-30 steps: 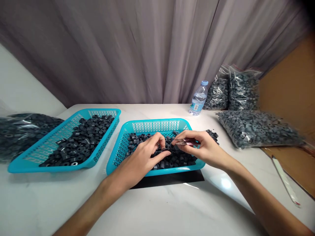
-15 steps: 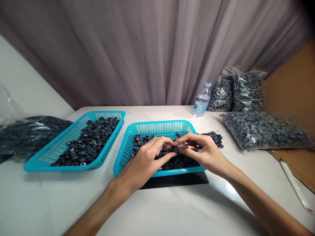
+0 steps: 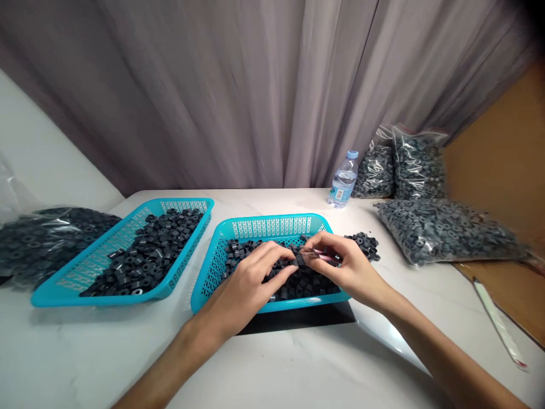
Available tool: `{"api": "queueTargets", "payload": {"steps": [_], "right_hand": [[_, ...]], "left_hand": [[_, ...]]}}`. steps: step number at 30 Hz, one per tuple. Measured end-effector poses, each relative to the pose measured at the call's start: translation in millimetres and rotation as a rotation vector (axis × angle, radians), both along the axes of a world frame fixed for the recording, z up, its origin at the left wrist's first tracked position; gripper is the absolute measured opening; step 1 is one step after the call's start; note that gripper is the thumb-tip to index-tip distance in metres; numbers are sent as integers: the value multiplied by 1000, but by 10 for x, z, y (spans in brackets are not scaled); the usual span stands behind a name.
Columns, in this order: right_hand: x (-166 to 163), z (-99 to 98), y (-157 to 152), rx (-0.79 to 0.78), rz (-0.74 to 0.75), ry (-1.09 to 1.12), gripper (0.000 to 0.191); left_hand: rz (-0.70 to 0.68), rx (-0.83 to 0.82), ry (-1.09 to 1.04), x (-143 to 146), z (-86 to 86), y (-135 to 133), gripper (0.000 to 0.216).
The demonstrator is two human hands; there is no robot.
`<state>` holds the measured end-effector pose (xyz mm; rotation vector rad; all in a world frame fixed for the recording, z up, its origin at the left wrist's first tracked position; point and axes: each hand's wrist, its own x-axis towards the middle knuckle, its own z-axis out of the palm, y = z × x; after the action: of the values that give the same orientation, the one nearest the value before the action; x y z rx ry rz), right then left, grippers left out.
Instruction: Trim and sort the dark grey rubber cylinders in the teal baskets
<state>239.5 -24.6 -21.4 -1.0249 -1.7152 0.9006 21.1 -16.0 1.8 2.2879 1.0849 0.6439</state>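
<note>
My left hand [image 3: 251, 284] and my right hand [image 3: 344, 267] meet over the middle turquoise basket [image 3: 221, 250], which holds a heap of small black ring-shaped parts [image 3: 306, 281]. Between thumb and forefinger my left hand pinches one black part [image 3: 300, 261]. My right hand grips a thin reddish tool [image 3: 326, 257] whose tip touches that part. A small pile of the same black parts [image 3: 361, 244] lies on the table just right of the basket.
A second turquoise basket [image 3: 63, 284] with black parts stands to the left, beside a clear bag of parts [image 3: 38, 238]. At the right lie more bags of parts [image 3: 443, 227], a water bottle [image 3: 343, 180], brown cardboard [image 3: 511, 170] and a white strip [image 3: 498, 324]. A black mat [image 3: 298, 318] lies under the middle basket.
The view has shifted slightly. Both hands stay over the middle basket, fingers drawn closer together, the tool tip now against the part in my left fingers.
</note>
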Motion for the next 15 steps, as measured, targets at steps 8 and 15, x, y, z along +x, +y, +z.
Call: {"api": "queueTargets", "payload": {"steps": [8, 15], "right_hand": [[-6, 9, 9, -7, -20, 19, 12], [-30, -4, 4, -12, -48, 6, 13]], "left_hand": [[-5, -529, -329, 28, 11, 59, 19], [90, -947, -609, 82, 69, 39, 11]]}}
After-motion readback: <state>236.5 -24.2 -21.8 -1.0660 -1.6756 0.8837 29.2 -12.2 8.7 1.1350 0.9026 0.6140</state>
